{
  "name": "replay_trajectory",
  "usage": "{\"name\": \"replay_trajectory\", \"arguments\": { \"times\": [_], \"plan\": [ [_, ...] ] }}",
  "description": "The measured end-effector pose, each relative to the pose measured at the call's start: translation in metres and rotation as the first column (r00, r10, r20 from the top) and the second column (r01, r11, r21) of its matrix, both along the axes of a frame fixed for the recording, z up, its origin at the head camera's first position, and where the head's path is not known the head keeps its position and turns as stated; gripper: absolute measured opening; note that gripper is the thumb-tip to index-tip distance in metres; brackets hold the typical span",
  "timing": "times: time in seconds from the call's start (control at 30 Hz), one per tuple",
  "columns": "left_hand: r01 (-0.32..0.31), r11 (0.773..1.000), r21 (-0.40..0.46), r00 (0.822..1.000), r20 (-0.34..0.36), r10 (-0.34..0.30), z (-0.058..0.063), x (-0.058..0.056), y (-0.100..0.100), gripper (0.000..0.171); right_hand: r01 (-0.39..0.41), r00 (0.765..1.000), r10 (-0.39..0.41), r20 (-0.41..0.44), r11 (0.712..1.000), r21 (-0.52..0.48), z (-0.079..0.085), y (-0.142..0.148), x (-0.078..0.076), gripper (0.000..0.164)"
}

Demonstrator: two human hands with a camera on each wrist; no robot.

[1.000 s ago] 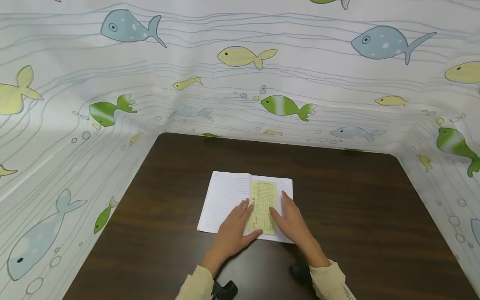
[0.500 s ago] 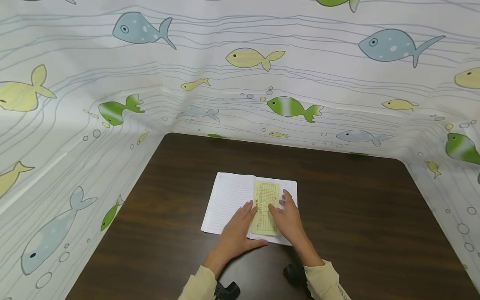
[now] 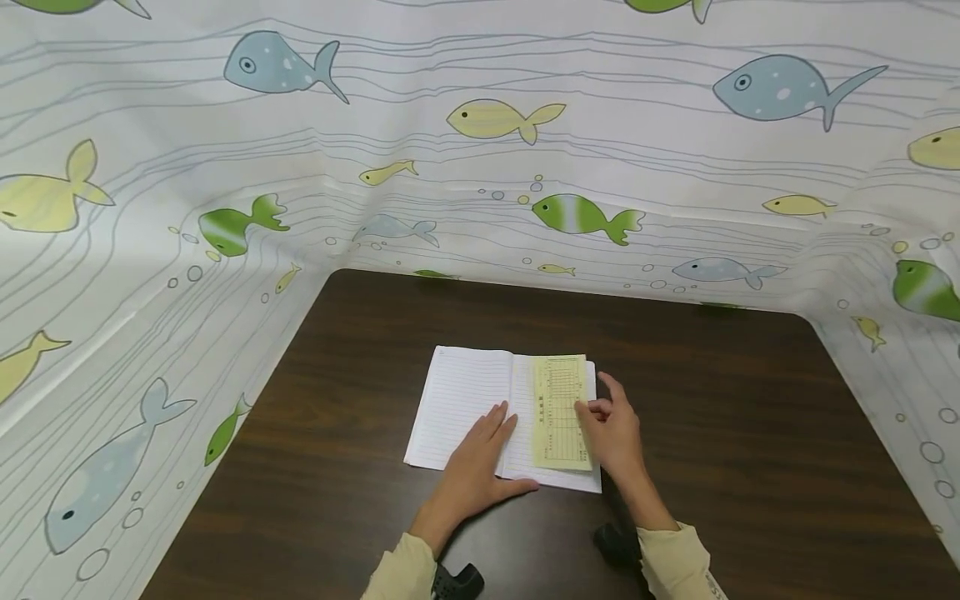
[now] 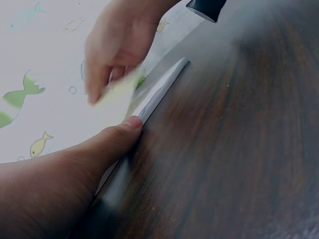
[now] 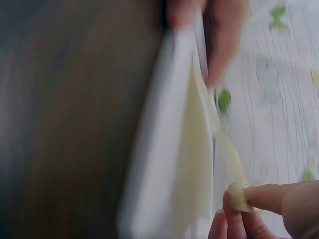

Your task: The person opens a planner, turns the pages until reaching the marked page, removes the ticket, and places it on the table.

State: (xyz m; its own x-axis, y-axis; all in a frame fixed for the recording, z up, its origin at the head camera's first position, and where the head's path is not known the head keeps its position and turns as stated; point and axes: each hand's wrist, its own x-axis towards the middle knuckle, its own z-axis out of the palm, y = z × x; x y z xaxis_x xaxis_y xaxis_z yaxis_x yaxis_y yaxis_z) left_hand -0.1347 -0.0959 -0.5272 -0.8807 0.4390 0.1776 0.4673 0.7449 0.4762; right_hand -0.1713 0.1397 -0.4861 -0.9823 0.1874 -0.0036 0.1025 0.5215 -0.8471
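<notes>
An open lined notebook [image 3: 465,400] lies on the dark wooden table. Over its right page is a yellow printed slip of paper [image 3: 561,417], shifted toward the page's outer edge. My right hand [image 3: 617,429] pinches the slip's right edge between thumb and fingers; the right wrist view shows the raised yellow paper [image 5: 234,164] bending up from the page. My left hand [image 3: 476,467] rests with extended fingers on the notebook near its centre fold, thumb at the near edge. In the left wrist view that thumb [image 4: 112,142] lies along the notebook's edge.
White fabric printed with fish [image 3: 495,183] surrounds the table [image 3: 720,433] at the back and both sides. Black wrist devices [image 3: 457,582] sit below the cream sleeves [image 3: 405,571].
My right hand has moved right, carrying the yellow slip away from the centre fold toward the page's outer edge. The left hand stays on the notebook, its fingers shifting slightly.
</notes>
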Motion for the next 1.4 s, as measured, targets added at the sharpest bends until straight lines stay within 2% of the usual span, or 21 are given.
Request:
{"name": "replay_trajectory", "arguments": {
  "times": [0.1,0.2,0.37,0.53,0.67,0.8,0.9,0.97,1.03,1.1,1.13,1.2,1.27,1.3,1.33,1.37,1.4],
  "plan": [
    [-0.006,1.000,-0.008,0.999,-0.048,0.006,-0.001,0.000,-0.003,0.100,0.042,0.999,-0.042,-0.007,0.999,0.028,0.005,0.025,-0.005,0.062],
    [-0.010,1.000,-0.006,0.998,-0.067,0.010,0.001,0.000,-0.006,0.097,0.063,0.998,-0.063,0.008,0.996,0.064,0.007,0.054,-0.009,0.063],
    [0.000,0.999,0.034,1.000,-0.003,0.000,0.007,0.000,-0.008,0.096,0.022,0.996,-0.033,0.082,0.992,0.125,0.001,0.099,-0.011,0.065],
    [0.007,0.999,0.048,1.000,0.021,-0.008,0.010,0.002,-0.006,0.095,-0.014,0.993,-0.006,0.122,0.987,0.163,-0.004,0.124,-0.012,0.066],
    [-0.002,0.999,0.047,1.000,0.010,0.002,0.010,0.004,-0.005,0.095,-0.036,0.990,0.010,0.138,0.982,0.187,-0.006,0.133,-0.014,0.068],
    [-0.005,0.999,0.046,1.000,-0.001,0.005,0.011,0.005,-0.005,0.095,0.020,0.985,-0.055,0.161,0.977,0.213,-0.007,0.133,-0.012,0.071],
    [-0.004,0.999,0.042,1.000,0.003,0.004,0.011,0.006,-0.005,0.095,0.058,0.985,-0.096,0.146,0.968,0.246,-0.002,0.125,-0.008,0.073],
    [-0.003,0.999,0.038,1.000,0.003,0.003,0.011,0.006,-0.005,0.095,0.031,0.992,-0.062,0.110,0.963,0.269,0.005,0.113,-0.005,0.071],
    [-0.005,0.999,0.040,1.000,0.000,0.005,0.010,0.006,-0.005,0.095,-0.040,0.999,0.029,0.041,0.951,0.305,0.012,0.096,-0.001,0.064],
    [-0.009,0.999,0.038,1.000,-0.010,0.009,0.010,0.006,-0.004,0.095,-0.154,0.984,0.175,-0.028,0.922,0.355,0.017,0.073,0.003,0.055],
    [-0.008,0.999,0.037,1.000,-0.014,0.009,0.010,0.006,-0.004,0.095,-0.223,0.963,0.263,-0.057,0.896,0.383,0.019,0.060,0.005,0.051],
    [-0.009,0.999,0.035,1.000,-0.013,0.010,0.010,0.005,-0.002,0.094,-0.346,0.899,0.428,-0.091,0.821,0.454,0.018,0.034,0.011,0.046],
    [-0.024,0.999,0.022,1.000,-0.002,0.024,0.011,0.006,0.000,0.090,-0.451,0.831,0.553,-0.069,0.740,0.500,0.014,0.013,0.018,0.045],
    [-0.044,0.999,0.015,0.999,0.006,0.043,0.011,0.006,0.001,0.087,-0.486,0.807,0.588,-0.049,0.709,0.510,0.011,0.005,0.022,0.044],
    [-0.072,0.997,0.008,0.997,0.010,0.072,0.012,0.007,0.002,0.085,-0.511,0.796,0.605,-0.020,0.689,0.514,0.009,-0.001,0.027,0.044],
    [-0.111,0.994,0.000,0.994,0.012,0.111,0.012,0.009,0.001,0.082,-0.526,0.794,0.608,0.011,0.677,0.515,0.006,-0.005,0.031,0.044],
    [-0.160,0.987,-0.001,0.987,0.009,0.160,0.013,0.011,0.000,0.079,-0.532,0.800,0.599,0.040,0.677,0.508,0.004,-0.007,0.035,0.044]
  ]
}}
